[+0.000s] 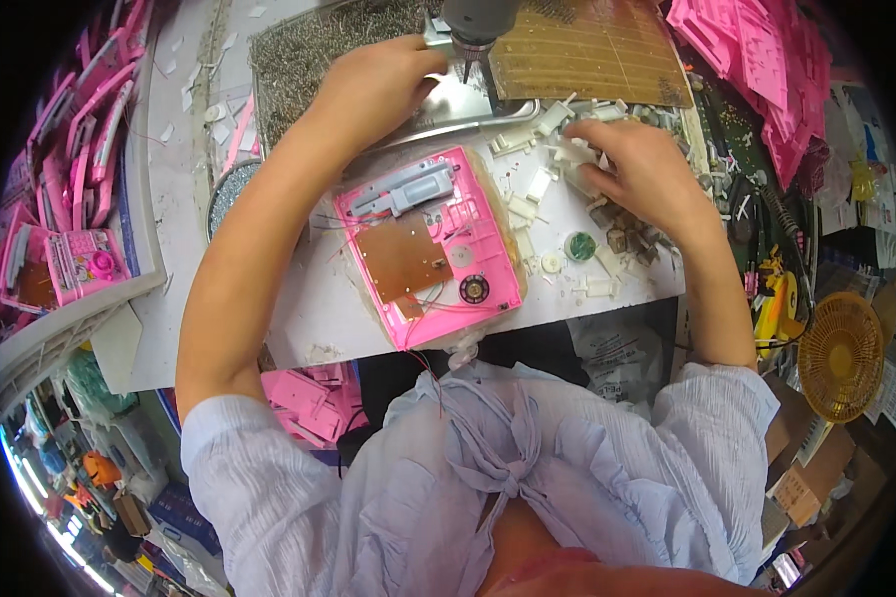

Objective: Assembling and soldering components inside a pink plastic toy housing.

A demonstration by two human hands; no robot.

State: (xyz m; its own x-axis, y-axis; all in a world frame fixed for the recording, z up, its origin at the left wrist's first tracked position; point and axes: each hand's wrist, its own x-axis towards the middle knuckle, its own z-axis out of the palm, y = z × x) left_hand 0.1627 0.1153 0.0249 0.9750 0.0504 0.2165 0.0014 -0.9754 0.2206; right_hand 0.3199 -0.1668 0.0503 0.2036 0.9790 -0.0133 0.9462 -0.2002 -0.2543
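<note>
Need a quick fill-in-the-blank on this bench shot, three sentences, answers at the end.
1. Of the person's left hand and right hand, the one among the small white plastic parts is the ____ hand.
2. Nearer to the grey cylindrical tool with a dark pointed tip is the ____ hand.
3. Of the long grey plastic unit and round black disc in the square pink plastic housing, the ____ lies nearer the person's body.

Missing words: right; left; disc.

A yellow fan (841, 356) stands at right near cardboard (830, 461), while a blue box (184, 517) and an orange item (101, 468) show lower left.
</note>
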